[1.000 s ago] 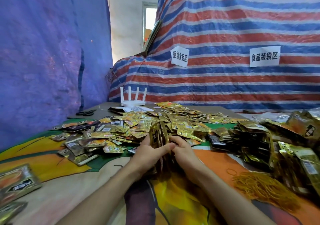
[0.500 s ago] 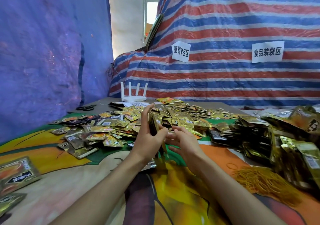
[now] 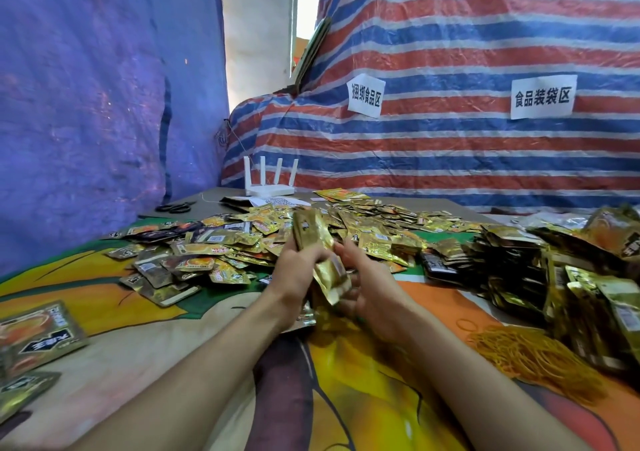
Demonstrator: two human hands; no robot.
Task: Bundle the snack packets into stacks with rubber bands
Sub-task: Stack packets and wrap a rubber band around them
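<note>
Slippage threatens: my left hand (image 3: 294, 274) grips the tilted stack of slick gold foil snack packets (image 3: 307, 231), right hand (image 3: 375, 291) cupping its base, no band showing, so it could fan apart.

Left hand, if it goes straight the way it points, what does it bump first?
The left hand would probably meet the loose snack packets just beyond, the stack it grips touching first; depth unclear.

- stack of packets (image 3: 320, 253) smeared by motion, print unreadable.
- right hand (image 3: 375, 289) fingertips hidden behind that stack.
- left-edge packets (image 3: 34, 336) cut off by the frame.
- rubber bands (image 3: 533, 357) blur into one yellow mass.
</note>
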